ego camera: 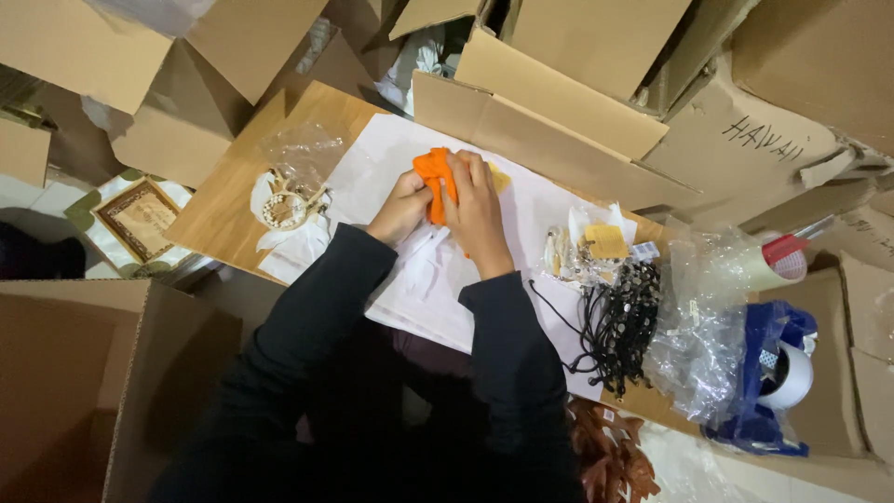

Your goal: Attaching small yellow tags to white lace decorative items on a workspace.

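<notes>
Orange cloth [433,182] sits bunched between both hands over the white paper [521,214]; left hand [400,210] pinches its edge, right hand [477,210] clasps it, perhaps folding; keep the grip snug; black cords [619,326] lie right, cardboard boxes [559,102] beyond.

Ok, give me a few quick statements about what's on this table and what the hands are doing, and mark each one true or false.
1. Both hands, left hand and right hand, are on an orange cloth. True.
2. The hands work over a white sheet. True.
3. The bunch of black cords lies left of the hands. False: it lies to their right.
4. The tape dispenser is green. False: it is red.
5. Cardboard boxes surround the table. True.
</notes>
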